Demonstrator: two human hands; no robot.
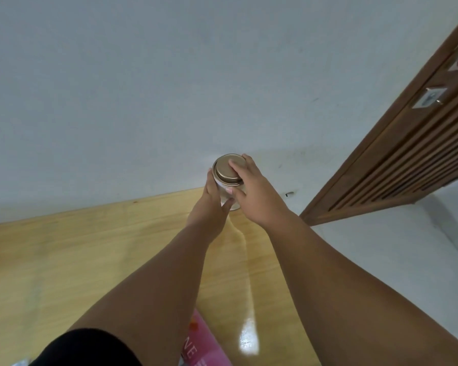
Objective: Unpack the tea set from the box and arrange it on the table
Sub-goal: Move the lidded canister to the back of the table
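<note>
Both arms reach out toward the far edge of the wooden table (90, 260), where a small tin (226, 180) with a gold lid (228, 167) stands upright, close to the white wall (169, 75). The left hand (212, 204) wraps the tin's pale body from the left side, fingers closed round it, while the right hand (251, 191) comes over from the right with its fingers curled on the lid and the thumb against the side. So both hands are clamped on the tin, its long axis vertical, base at or just touching the tabletop; I cannot tell which. Neither hand is nearer, and I judge the coming move is simply to let go, or nudge it into place. Near the person's body lies a pink box (201, 344) with the letters "NE" legible; the tin's own label is hidden by the fingers.
</note>
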